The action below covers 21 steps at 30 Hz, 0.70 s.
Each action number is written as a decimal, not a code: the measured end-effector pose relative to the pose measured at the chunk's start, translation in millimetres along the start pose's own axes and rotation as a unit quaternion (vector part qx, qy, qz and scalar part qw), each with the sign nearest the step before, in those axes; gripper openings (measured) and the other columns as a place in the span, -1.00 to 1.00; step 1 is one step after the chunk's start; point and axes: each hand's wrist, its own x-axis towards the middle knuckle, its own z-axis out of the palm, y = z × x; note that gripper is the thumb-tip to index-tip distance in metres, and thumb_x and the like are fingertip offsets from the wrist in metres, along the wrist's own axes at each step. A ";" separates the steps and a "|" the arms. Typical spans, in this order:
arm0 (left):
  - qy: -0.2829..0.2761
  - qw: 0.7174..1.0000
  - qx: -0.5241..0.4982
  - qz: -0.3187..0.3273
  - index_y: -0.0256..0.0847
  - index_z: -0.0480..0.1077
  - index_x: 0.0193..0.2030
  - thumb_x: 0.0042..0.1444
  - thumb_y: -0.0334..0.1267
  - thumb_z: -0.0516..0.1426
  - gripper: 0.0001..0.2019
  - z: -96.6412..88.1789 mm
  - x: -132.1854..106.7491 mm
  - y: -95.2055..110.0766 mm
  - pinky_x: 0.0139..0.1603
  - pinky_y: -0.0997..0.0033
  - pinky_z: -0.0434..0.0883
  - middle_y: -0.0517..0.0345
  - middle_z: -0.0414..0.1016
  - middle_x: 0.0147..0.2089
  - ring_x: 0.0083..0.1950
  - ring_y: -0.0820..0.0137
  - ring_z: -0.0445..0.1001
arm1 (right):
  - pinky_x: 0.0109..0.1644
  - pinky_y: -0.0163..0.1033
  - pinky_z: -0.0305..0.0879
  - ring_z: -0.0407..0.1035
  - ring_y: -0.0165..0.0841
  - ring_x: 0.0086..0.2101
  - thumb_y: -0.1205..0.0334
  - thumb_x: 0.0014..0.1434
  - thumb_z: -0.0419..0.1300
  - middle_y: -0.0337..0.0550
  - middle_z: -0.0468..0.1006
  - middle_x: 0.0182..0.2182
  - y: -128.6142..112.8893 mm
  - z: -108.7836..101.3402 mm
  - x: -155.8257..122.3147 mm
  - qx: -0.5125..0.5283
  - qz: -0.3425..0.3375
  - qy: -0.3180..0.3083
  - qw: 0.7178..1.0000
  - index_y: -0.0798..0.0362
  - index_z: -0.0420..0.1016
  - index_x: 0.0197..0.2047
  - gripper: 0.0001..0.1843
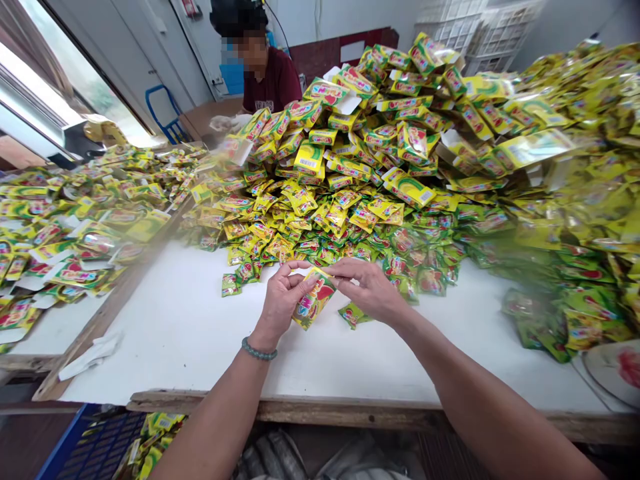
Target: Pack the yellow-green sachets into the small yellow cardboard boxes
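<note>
My left hand (286, 299), with a beaded bracelet on its wrist, grips a small yellow-and-green printed box (314, 308) between thumb and fingers. The box is tilted above the white table. At its upper right corner my right hand (367, 288) pinches the edge with thumb and forefinger; whether a flap or something else is in that pinch is too small to tell. Just below the right hand lies a green sachet (353, 315). Beyond both hands a heap of yellow and green sachets (300, 227) spreads over the table.
Yellow boxes (370, 127), many with open flaps, are piled behind the sachets. More boxes (75, 267) lie left of a wooden divider strip (125, 287). A co-worker (273, 83) is behind the pile. Below the table edge sits a blue crate (83, 443). White tissue (93, 353) lies at left.
</note>
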 end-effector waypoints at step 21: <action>0.019 1.000 0.002 -0.016 -0.22 0.37 -0.14 -0.26 -0.08 0.46 -0.43 -2.7 0.2 9.6 -0.52 0.48 0.39 0.32 0.47 -0.59 -0.60 0.45 0.43 | -0.29 -0.23 0.29 0.40 -0.34 -0.38 0.03 0.10 0.31 -0.12 0.60 -0.39 15.6 2.1 2.2 0.123 0.114 -0.006 0.986 0.06 0.72 -0.27 -0.71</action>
